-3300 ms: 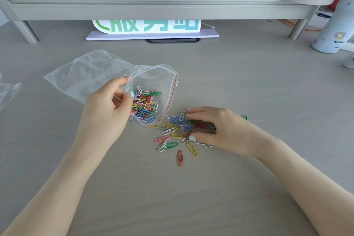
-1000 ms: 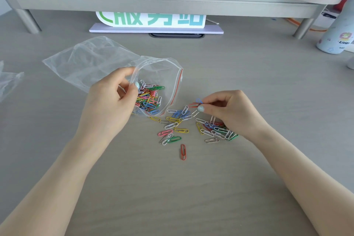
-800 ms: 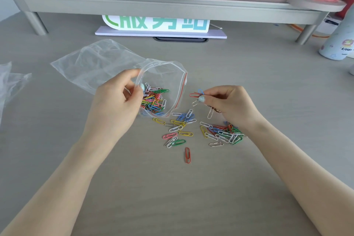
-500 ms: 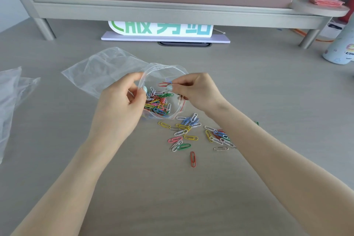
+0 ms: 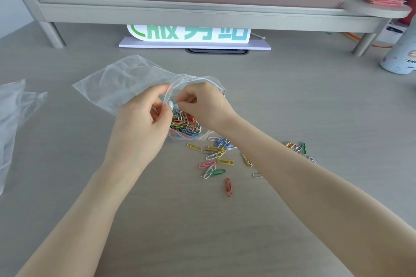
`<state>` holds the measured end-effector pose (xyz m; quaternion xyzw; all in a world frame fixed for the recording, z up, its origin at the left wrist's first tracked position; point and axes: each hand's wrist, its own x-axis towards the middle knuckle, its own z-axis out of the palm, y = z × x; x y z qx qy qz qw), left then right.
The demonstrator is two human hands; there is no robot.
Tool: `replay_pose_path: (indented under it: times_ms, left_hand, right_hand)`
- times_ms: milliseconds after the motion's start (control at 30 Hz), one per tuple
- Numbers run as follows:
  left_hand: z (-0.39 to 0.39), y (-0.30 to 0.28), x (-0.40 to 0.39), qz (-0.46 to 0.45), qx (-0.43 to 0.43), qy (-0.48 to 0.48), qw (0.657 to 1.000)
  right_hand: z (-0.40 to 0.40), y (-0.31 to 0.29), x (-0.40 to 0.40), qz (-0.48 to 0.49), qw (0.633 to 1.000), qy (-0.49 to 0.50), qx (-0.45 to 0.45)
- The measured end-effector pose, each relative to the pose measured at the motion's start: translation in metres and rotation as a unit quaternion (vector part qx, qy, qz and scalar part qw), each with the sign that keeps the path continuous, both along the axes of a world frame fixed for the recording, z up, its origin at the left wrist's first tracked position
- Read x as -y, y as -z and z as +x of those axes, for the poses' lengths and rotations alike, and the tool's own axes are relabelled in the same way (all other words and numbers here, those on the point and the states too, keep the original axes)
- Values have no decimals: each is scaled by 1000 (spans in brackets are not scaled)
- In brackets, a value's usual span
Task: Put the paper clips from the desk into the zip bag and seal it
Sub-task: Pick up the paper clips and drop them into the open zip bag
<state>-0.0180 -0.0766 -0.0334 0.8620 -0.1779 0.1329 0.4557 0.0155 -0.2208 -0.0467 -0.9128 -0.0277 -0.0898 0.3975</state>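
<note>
- Clear plastic zip bag [image 5: 117, 83] lies on the grey desk [image 5: 292, 101], its mouth held open in a loop facing the person.
- Left hand [image 5: 139, 126] pinches the near rim of the bag's mouth between thumb and curled fingers.
- Right hand [image 5: 204, 105] reaches inside the mouth with thumb and forefinger pressed together; whether this grip holds a clip cannot be told.
- Coloured paper clips in the bag [image 5: 185, 123] sit in a heap just below both hands.
- Loose paper clips [image 5: 213, 157] lie scattered on the desk just beside the bag's mouth, with one red clip [image 5: 228, 187] apart and nearer the person.
- More clips [image 5: 297, 148] show beyond the right forearm.
- Another sheet of clear plastic [image 5: 15, 105] lies at the left edge.
- Farther back, a white sign with green characters [image 5: 191, 33] stands under a grey shelf [image 5: 202, 16], and a bottle [image 5: 400, 56] stands at the right.
</note>
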Motion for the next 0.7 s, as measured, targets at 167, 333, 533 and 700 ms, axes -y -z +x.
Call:
replay_pose_path:
  times_ms: [167,333,533,700]
  left_hand:
    - [0,1,0,0,-2,-2,1000]
    - [1,2,1,-3,-3,-2,1000]
    - [2,0,-4,-36,9,-44,998]
    - [3,1,-5,-46,3,-61,997]
  right_hand:
    - [-9,-4,7,-39,999,-7,25]
    - [-39,-3,29,-70,996,4,55]
    - [-93,7,31,-251,938,-190,148]
    - [-95,18,22,-281,931,-231,42]
